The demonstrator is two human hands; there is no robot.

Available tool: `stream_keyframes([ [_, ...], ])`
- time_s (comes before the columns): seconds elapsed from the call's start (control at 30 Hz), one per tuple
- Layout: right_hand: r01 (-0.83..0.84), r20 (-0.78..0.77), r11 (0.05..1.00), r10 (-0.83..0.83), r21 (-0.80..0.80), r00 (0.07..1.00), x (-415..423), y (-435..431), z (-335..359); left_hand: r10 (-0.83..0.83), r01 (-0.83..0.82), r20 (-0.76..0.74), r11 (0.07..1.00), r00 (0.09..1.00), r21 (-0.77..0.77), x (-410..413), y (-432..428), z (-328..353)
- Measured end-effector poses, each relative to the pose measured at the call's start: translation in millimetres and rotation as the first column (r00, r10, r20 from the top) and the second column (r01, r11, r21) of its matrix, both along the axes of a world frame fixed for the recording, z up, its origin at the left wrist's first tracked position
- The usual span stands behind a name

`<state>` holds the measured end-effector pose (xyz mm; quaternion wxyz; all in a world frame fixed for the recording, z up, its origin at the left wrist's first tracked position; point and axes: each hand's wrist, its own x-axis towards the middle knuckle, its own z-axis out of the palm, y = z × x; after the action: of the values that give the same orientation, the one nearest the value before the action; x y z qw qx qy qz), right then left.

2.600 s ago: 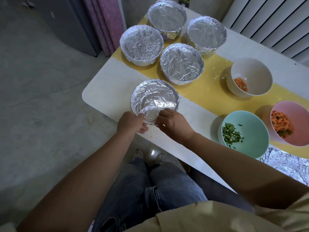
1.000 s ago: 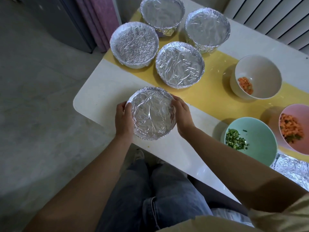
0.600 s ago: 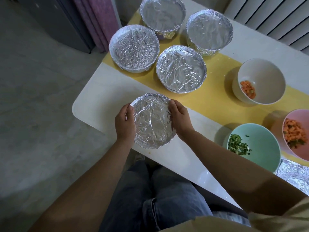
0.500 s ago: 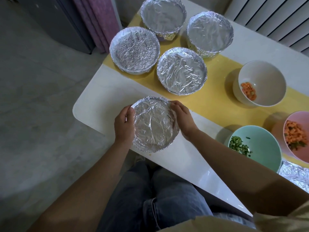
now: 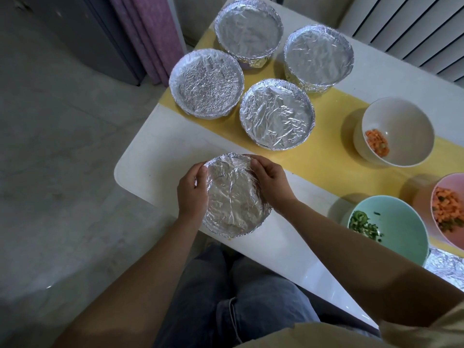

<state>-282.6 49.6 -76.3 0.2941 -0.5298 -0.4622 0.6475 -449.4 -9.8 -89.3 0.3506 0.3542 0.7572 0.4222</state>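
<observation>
thing: foil-covered bowl (image 5: 247, 226) at the near edge of the desk (image 5: 155, 156), between both hands | grip: left hand (image 5: 192, 194) and right hand (image 5: 270, 183) curl round opposite sides of the rim, holding it | handling: probably light; bowl stiff, foil (image 5: 232, 192) thin, slick, easily dented or torn | hold: rim sides, never the stretched top

4 foil-covered bowls (image 5: 277, 114) block ahead; white table (image 5: 160, 151) leftward seems free.
</observation>
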Motion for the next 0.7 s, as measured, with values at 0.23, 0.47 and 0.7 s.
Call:
stream_keyframes([
  [0.23,0.025,0.051,0.995,-0.021,-0.1,0.999,7.1,2.5,1.9,0.045,-0.045,-0.022,0.999,0.999,-0.009,-6.2,-1.1,4.4],
  [0.47,-0.021,0.024,0.993,0.024,-0.117,0.999,-11.7,-15.6,-4.9,0.454,-0.453,-0.011,0.889,0.891,-0.064,-23.6,-0.4,20.5],
  [0.7,0.08,0.001,0.988,-0.081,-0.135,0.997,-35.7,-11.5,-3.9,0.512,-0.503,-0.055,0.809,0.857,-0.306,-28.0,-29.0,30.7],
])
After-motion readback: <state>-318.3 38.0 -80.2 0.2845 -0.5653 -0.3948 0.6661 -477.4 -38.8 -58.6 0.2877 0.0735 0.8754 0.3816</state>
